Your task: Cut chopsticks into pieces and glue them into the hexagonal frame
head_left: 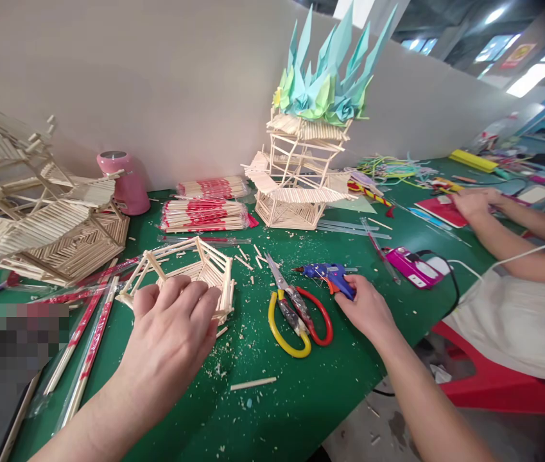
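My left hand (176,327) is closed over the near side of a small open frame of wooden sticks (226,282) on the green table; its fingertips are hidden behind the knuckles. At the right, my right hand (361,305) is wrapped round the handle of a blue glue gun (323,273), whose nozzle points left. Between the hands lie scissors (296,311) with one yellow and one red handle. A loose stick (253,384) rests nearer the table's front edge.
Stick models (291,208) stand at the back and far left (60,237). Behind are stick packs (205,215) and a pink container (130,186). A magenta device (414,266) with cables lies right, near another person's arms (508,224). Scraps litter the green table (301,398).
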{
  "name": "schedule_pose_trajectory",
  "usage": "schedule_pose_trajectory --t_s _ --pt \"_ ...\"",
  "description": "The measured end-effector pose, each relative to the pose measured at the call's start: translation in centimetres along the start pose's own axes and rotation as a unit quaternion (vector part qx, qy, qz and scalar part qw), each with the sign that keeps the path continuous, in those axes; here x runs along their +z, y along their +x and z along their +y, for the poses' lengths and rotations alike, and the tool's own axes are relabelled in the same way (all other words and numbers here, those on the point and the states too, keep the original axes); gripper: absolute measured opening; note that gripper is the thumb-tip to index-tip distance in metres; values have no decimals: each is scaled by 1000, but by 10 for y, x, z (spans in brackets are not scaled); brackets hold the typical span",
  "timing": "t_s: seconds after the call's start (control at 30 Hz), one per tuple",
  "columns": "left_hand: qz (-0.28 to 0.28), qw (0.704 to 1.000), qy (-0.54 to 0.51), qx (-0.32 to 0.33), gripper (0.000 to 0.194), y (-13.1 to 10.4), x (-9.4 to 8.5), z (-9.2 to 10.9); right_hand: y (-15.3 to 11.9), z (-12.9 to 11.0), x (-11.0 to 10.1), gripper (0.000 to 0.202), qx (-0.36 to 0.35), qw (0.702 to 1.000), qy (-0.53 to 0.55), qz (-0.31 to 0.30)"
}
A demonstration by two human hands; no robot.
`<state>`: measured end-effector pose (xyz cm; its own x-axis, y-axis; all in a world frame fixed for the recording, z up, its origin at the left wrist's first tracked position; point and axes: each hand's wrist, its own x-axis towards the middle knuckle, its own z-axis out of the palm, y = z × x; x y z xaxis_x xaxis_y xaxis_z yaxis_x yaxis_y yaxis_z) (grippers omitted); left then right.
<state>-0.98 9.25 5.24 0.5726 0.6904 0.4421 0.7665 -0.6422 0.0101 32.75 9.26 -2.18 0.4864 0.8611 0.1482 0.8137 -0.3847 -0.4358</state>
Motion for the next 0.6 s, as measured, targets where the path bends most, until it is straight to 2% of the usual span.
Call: schedule_pose_trajectory --t_s 0.1,0.17,0.27,0.37,0.5,0.6 --pt "21 1000 -3 -9 29 -9 -2 0 2 0 -8 17 25 999 32 -18" --pt "56 998 -17 -19 28 -18 -6 -2 3 2 -15 11 45 996 67 -30" --pt "105 992 -55 -30 23 -35 -11 -6 1 3 -28 16 77 984 153 -46" --pt "135 984 -93 -65 24 -50 -14 -8 -6 -3 -42 27 87 958 264 -71" --pt "139 977 -133 -90 19 -55 -13 -5 -25 -24 -57 32 71 922 365 -111" --pt "144 978 -122 -87 16 -50 -13 -3 -43 -41 -64 29 10 890 429 -154"
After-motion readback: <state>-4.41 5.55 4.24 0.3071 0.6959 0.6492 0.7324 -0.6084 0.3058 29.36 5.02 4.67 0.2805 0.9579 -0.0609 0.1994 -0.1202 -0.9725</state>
